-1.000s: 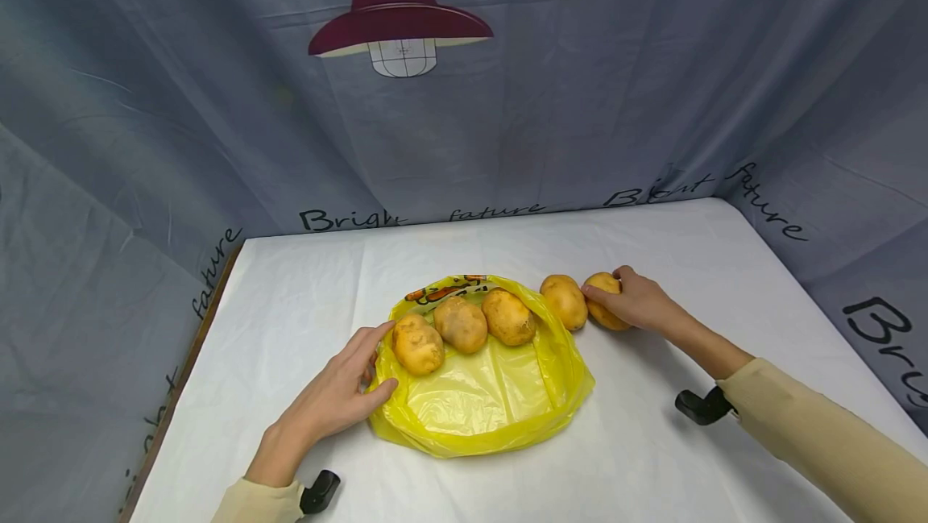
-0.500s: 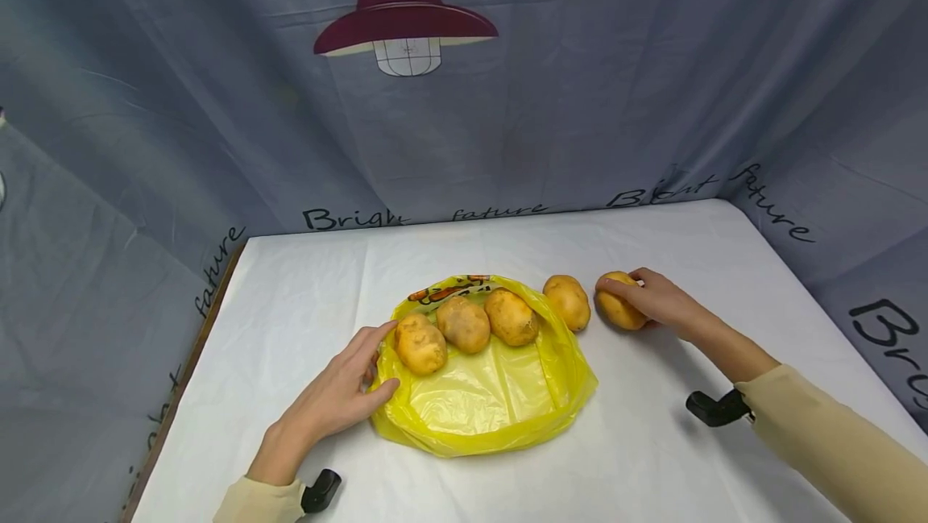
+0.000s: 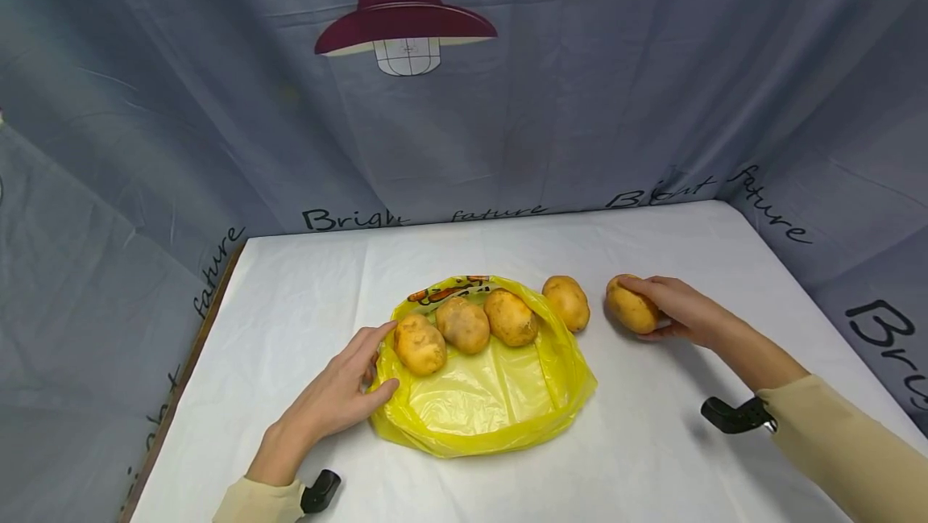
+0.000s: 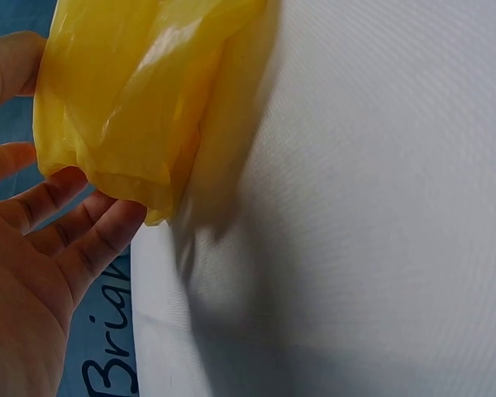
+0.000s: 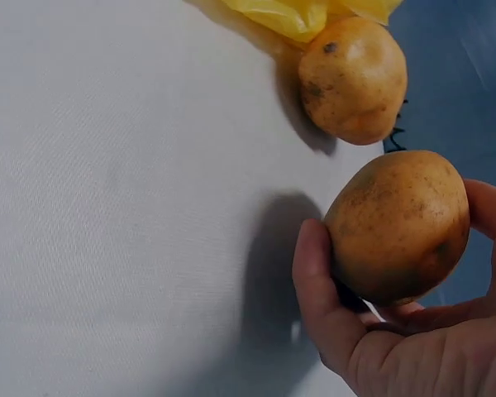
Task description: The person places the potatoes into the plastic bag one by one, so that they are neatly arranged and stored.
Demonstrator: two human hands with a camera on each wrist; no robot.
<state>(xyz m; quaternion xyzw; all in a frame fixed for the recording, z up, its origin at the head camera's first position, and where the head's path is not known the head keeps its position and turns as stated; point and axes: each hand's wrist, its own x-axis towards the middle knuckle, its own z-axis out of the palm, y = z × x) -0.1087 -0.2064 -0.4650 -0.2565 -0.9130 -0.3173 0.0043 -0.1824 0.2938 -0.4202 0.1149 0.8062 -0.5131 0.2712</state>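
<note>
My right hand [image 3: 685, 309] grips a yellow-brown potato [image 3: 632, 305] at the right of the table, holding it between thumb and fingers. Whether this potato [image 5: 398, 227] touches the cloth is hard to tell. Just left of it, a second potato [image 3: 566, 303] lies on the table against the bag's outer right side. The yellow plastic bag [image 3: 478, 418] lies with its mouth spread wide. Inside it, along the back, sit a left potato [image 3: 420, 344], a middle potato [image 3: 462, 325] and a right potato [image 3: 511, 317]. My left hand [image 3: 333, 390] rests loosely spread against the bag's left rim, fingertips touching the plastic [image 4: 132, 107].
A white cloth [image 3: 304, 289] covers the table, whose brown edge [image 3: 181, 370] shows at the left. Grey-blue curtains [image 3: 580, 104] with printed lamps and lettering stand behind and at both sides. A black wrist device [image 3: 735, 416] sits by the right sleeve.
The right hand has moved right with its potato, widening the space between it and the potato beside the bag. The left hand and the bag have stayed nearly still.
</note>
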